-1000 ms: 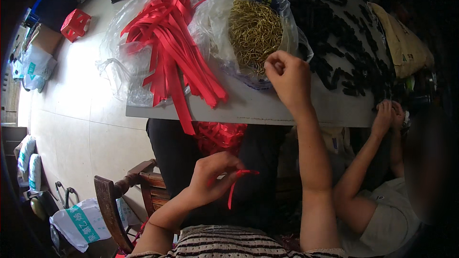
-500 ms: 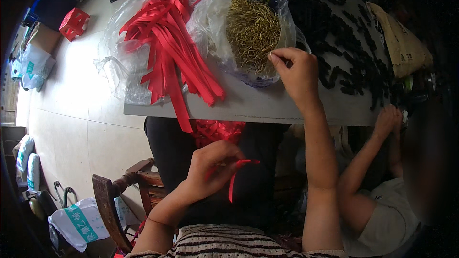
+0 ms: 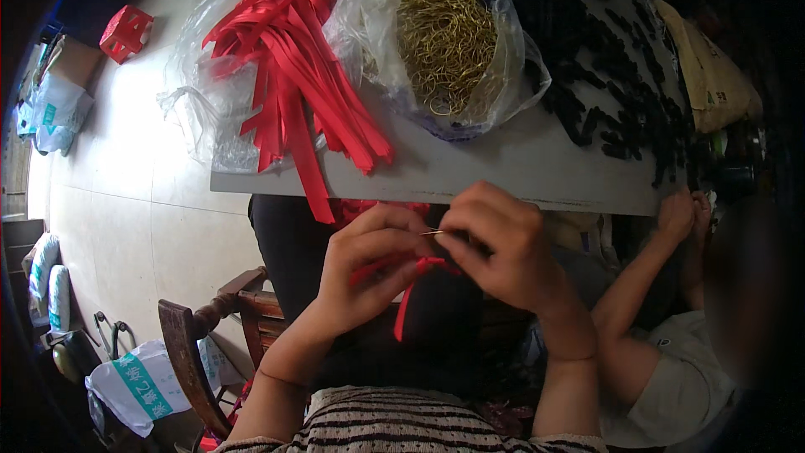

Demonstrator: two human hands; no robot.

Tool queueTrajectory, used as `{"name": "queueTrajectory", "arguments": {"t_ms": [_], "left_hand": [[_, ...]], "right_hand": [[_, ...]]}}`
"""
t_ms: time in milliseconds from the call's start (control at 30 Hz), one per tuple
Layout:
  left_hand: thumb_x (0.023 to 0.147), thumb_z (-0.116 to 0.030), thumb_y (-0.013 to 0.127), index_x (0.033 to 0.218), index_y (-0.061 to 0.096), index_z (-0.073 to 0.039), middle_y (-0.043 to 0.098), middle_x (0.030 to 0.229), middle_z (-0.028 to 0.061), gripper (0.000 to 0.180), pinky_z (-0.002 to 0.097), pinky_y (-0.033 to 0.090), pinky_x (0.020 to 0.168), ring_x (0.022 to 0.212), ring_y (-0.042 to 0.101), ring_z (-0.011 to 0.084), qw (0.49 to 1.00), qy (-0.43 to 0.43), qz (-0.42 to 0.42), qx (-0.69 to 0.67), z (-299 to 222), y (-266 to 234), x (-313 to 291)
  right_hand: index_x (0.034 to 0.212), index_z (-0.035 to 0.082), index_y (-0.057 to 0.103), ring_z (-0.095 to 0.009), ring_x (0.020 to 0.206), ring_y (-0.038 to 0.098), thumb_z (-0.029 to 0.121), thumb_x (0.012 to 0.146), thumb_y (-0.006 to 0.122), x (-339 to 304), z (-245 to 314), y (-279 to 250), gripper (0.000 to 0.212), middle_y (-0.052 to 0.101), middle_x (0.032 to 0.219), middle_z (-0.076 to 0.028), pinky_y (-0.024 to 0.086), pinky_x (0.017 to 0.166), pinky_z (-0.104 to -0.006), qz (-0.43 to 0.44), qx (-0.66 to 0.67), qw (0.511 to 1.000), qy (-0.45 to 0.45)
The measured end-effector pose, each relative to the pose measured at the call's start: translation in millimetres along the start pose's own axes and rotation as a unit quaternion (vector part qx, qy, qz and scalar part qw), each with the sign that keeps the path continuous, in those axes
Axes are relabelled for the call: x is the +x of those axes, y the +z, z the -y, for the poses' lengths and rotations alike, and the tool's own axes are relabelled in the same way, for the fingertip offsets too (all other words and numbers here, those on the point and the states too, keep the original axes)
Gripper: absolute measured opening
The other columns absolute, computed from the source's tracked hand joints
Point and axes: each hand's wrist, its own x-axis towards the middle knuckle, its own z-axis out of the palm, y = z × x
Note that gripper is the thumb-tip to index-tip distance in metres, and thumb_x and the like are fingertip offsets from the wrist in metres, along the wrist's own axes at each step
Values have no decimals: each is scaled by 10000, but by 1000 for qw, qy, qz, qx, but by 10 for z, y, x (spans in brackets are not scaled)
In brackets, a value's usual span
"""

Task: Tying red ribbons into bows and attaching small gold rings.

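Note:
Over my lap, my left hand (image 3: 371, 264) is closed on a red ribbon (image 3: 404, 310), whose tail hangs below the fingers and which looks knotted or folded near the fingertips. My right hand (image 3: 501, 239) meets it from the right, thumb and fingers pinching a thin gold wire (image 3: 431, 232). That wire spans the small gap between both hands' fingertips. On the table ahead, a clear plastic bag (image 3: 513, 75) holds a heap of similar gold wires (image 3: 446, 42). Left of it, a bundle of cut red ribbons (image 3: 306, 92) lies on more clear plastic, one strip hanging over the table edge.
Many dark, fuzzy strips (image 3: 616, 117) cover the right of the grey table (image 3: 503, 172). A tan sack (image 3: 708, 75) stands beyond them. At the right, another person's hands (image 3: 681, 214) are by the table edge. A wooden chair (image 3: 189, 352) and red stool (image 3: 126, 33) are at the left.
My right hand has come back from the bag of gold wires to my left hand, bringing one wire. The left hand keeps the red ribbon, and its fingers have risen slightly.

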Motion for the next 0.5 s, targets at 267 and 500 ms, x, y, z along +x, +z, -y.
{"name": "queueTrajectory", "arguments": {"t_ms": [267, 500], "left_hand": [[737, -9, 694, 835, 659, 1, 584, 1015, 101, 105, 291, 434, 836, 929, 570, 183, 961, -88, -14, -260, 35, 66, -51], [729, -6, 708, 834, 656, 9, 608, 921, 86, 118, 287, 438, 834, 926, 571, 180, 976, -76, -20, -204, 42, 53, -55]], "right_hand": [[862, 11, 583, -94, 718, 554, 35, 799, 658, -207, 44, 247, 101, 558, 799, -50, 432, 624, -216, -133, 499, 819, 250], [882, 17, 563, -92, 743, 512, 170, 871, 619, -249, 70, 474, 163, 529, 896, -32, 418, 647, -207, -146, 437, 867, 191]]}}
